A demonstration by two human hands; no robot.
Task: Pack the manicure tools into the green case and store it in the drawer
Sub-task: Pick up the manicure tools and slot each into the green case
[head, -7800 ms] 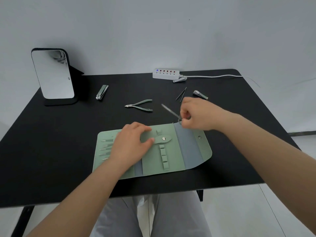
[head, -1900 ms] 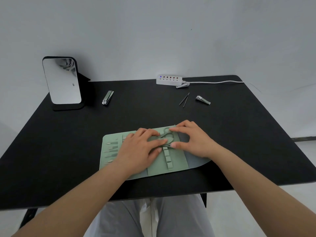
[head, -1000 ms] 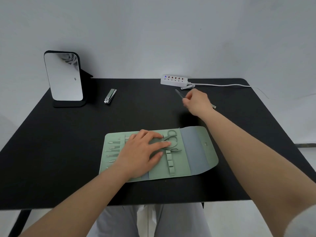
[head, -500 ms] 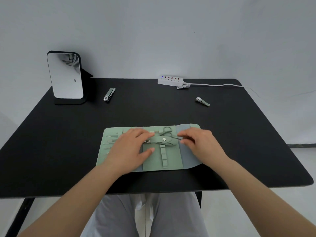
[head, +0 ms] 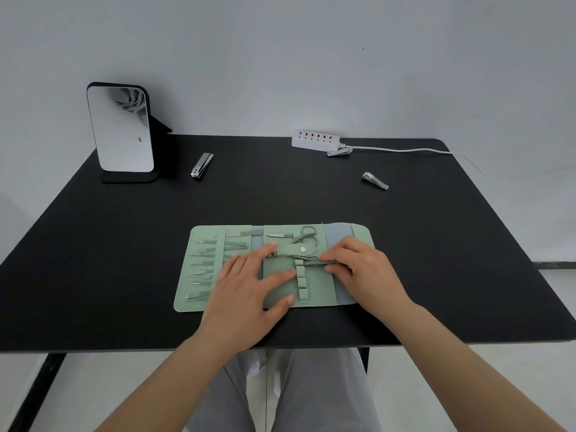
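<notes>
The green case (head: 202, 294) lies unfolded near the table's front edge, with several small tools tucked in its left pockets and scissors (head: 307, 235) in the middle panel. My left hand (head: 249, 288) lies flat on the case with fingers spread. My right hand (head: 358, 269) pinches a thin dark tweezers-like tool (head: 314, 260) and holds it against the middle loops. Three nail clippers lie loose on the table: one at the back left (head: 202, 164), one at the right (head: 375, 180), one by the power strip (head: 339, 152).
A standing mirror (head: 121, 129) is at the back left corner of the black table (head: 93, 244). A white power strip (head: 314, 140) with its cable runs along the back edge. My knees show below the table's front edge.
My right hand picked the thin tool up from the back of the table and brought it to the case's middle loops. My left hand stayed on the case.
</notes>
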